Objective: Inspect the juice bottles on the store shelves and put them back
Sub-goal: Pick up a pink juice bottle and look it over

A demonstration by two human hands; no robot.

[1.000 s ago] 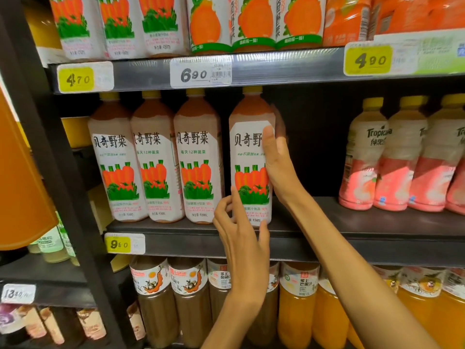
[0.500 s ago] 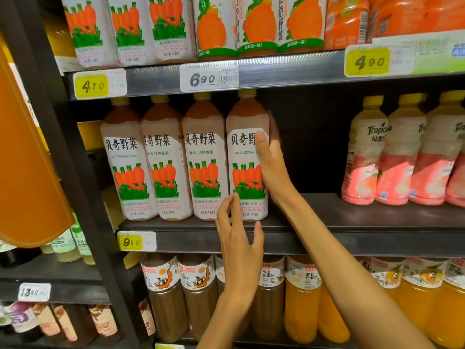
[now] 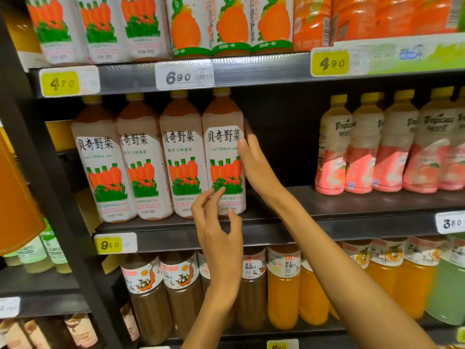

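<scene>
Four tall carrot juice bottles with yellow caps and white labels stand in a row on the middle shelf point(image 3: 327, 222). My right hand point(image 3: 254, 165) holds the rightmost carrot juice bottle point(image 3: 222, 152) by its right side, thumb on the label's front edge and fingers wrapped behind it. The bottle stands upright, close against its neighbour point(image 3: 181, 157). My left hand point(image 3: 219, 235) is raised in front of the bottle's base, fingers loosely spread, the index fingertip touching the lower label.
Pink Tropicana bottles point(image 3: 362, 152) stand at the right of the same shelf, across a dark gap. Carrot and orange bottles fill the shelf above. Brown bottles point(image 3: 148, 293) and orange bottles point(image 3: 284, 290) stand below. A black upright post point(image 3: 50, 187) borders the left.
The rightmost carrot bottle has slid left with my right hand until it closes the gap to the row. My left hand has eased slightly off the bottle's base.
</scene>
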